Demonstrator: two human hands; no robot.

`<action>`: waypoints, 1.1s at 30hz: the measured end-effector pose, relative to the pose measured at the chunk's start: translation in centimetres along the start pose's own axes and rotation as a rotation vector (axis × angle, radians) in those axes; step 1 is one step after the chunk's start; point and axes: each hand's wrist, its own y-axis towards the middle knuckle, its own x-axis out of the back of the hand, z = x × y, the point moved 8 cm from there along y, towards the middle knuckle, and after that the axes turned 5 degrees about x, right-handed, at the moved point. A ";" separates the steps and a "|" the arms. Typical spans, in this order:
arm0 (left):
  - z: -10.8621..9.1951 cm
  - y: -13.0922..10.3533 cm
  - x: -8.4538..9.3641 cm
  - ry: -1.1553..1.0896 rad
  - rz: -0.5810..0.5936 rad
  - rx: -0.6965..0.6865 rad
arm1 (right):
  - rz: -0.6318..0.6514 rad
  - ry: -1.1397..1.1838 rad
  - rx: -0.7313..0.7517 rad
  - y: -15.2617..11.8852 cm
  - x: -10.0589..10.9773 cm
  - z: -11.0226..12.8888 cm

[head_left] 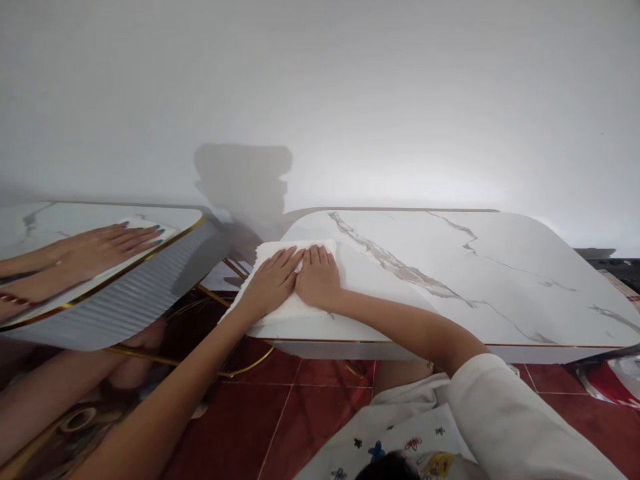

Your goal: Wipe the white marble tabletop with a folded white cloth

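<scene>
White sleeve (520, 413) nearest me; beyond it, my left hand (273, 283) and right hand (319, 275) lie flat, unclenched, on the cloth (290, 310) at the bench's (500, 293) left end. I should press evenly to prevent bunching.

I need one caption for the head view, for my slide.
Left hand and right hand rest on a white cloth atop a marble-patterned table; another person's hands lie at left.

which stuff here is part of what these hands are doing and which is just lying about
In use:
- left hand and right hand, flat on the cloth
- white cloth
- marble-patterned table beneath

Apparently just lying about:
- ring-shaped roll, lower left
- red-and-white item, far right
</scene>
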 end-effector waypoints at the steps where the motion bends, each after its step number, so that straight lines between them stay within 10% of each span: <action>1: -0.1 -0.6 0.2 0.002 -0.002 0.024 | 0.001 0.003 0.015 -0.3 0.0 0.4; 14: -5.8 -4.5 2.5 0.090 -0.031 0.252 | 0.050 -0.034 0.173 -5.2 2.2 0.3; 23: -8.2 0.5 1.7 0.072 0.103 0.279 | 0.068 -0.070 0.114 -3.5 3.3 -3.9; 33: -5.8 8.1 -0.8 0.033 0.125 0.216 | -0.044 -0.128 0.068 2.7 2.3 -8.5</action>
